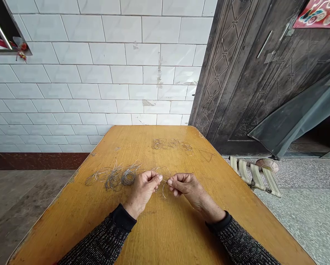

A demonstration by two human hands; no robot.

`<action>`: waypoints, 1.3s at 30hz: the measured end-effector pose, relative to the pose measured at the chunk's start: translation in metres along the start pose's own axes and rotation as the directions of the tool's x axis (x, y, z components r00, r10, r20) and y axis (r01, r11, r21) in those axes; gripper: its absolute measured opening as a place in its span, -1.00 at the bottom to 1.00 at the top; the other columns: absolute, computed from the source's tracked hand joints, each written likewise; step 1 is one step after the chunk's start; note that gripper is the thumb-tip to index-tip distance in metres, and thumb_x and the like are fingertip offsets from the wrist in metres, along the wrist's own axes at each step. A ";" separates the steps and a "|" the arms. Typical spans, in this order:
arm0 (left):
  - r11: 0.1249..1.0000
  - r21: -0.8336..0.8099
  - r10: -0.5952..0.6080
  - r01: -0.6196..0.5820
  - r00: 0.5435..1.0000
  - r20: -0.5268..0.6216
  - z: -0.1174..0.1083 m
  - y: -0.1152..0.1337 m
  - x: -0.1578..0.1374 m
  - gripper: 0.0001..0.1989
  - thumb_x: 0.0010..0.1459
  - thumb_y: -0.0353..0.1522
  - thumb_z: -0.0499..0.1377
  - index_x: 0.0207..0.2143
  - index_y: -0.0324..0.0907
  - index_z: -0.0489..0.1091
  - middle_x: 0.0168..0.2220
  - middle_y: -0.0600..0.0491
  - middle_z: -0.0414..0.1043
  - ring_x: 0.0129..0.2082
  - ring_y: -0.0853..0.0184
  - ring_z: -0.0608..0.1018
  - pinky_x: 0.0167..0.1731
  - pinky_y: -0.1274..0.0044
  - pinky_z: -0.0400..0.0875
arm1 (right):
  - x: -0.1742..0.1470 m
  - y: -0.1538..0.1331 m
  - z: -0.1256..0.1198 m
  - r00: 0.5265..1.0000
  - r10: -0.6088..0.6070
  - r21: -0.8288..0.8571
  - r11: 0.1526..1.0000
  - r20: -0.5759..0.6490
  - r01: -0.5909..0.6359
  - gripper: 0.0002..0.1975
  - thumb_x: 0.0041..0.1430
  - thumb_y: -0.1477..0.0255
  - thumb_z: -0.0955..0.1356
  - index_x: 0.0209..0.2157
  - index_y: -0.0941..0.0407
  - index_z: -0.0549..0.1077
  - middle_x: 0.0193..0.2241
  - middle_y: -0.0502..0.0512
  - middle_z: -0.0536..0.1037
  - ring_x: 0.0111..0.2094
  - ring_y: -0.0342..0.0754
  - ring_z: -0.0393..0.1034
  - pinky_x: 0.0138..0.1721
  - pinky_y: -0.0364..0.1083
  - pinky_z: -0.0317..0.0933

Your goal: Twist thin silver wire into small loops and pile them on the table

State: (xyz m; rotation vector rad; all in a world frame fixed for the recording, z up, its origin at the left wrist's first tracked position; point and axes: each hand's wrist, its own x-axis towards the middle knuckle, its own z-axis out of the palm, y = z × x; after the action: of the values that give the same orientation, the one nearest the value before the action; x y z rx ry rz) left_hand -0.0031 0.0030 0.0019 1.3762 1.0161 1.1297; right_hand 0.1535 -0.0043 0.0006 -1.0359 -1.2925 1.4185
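Observation:
Thin wire (164, 191) runs between my two hands, with loose curved ends sticking up and down near the fingertips. My left hand (144, 189) is closed, thumb and forefinger pinching the wire. Just to its right, my right hand (185, 187) also pinches the wire between thumb and fingers. The fingertips are a small gap apart, above the table. Left of my left hand lie a tight grey wire coil (128, 177), a looser bundle of wire (113, 180) and some spread strands (96, 176). How the wire lies inside my fingers is hidden.
Several thin wire loops (171, 143) lie in a row toward the back of the wooden table (165, 235). A bent piece of wire (207, 154) is near the right edge. A tiled wall (98, 73) stands behind; a strapped stool (255, 175) is on the right.

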 end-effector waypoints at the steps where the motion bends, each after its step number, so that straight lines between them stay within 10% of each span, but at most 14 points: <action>1: 1.000 0.019 0.013 -0.013 1.000 -0.016 0.000 0.000 0.000 -0.74 -0.05 -0.25 0.14 -0.63 -0.22 0.22 -0.67 0.18 0.16 -0.64 0.50 0.21 -0.59 0.60 0.10 | 0.000 0.000 0.000 1.000 -0.006 0.003 1.000 0.007 0.006 -0.70 -0.21 0.23 0.43 -0.66 0.19 0.39 -0.72 -0.07 0.37 -0.72 -0.29 0.17 -0.65 -0.24 0.03; 14: 0.999 0.045 -0.019 0.019 1.000 -0.007 0.002 0.004 -0.003 -0.75 -0.08 -0.25 0.16 -0.63 -0.22 0.24 -0.68 0.19 0.14 -0.64 0.50 0.20 -0.60 0.60 0.09 | 0.002 0.004 0.001 0.997 -0.075 -0.080 0.994 0.010 0.076 -0.69 -0.15 0.24 0.40 -0.68 0.17 0.32 -0.76 -0.10 0.27 -0.72 -0.29 0.07 -0.65 -0.22 -0.05; 39: 0.713 -0.639 -0.220 0.290 0.957 0.188 0.004 -0.007 0.003 -0.78 -0.21 -0.47 0.31 -0.44 -0.28 0.36 -0.49 0.12 0.36 -0.50 0.54 0.41 -0.44 0.68 0.29 | -0.003 -0.005 -0.002 0.993 -0.091 -0.103 0.990 0.070 0.098 -0.71 -0.14 0.23 0.39 -0.63 0.18 0.35 -0.75 -0.11 0.25 -0.69 -0.28 0.04 -0.62 -0.21 -0.09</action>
State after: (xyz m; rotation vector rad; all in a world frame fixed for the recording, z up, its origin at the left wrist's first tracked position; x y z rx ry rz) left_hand 0.0017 0.0058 -0.0050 0.6768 0.6054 1.0525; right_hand 0.1569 -0.0062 0.0053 -0.9921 -1.4589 1.3337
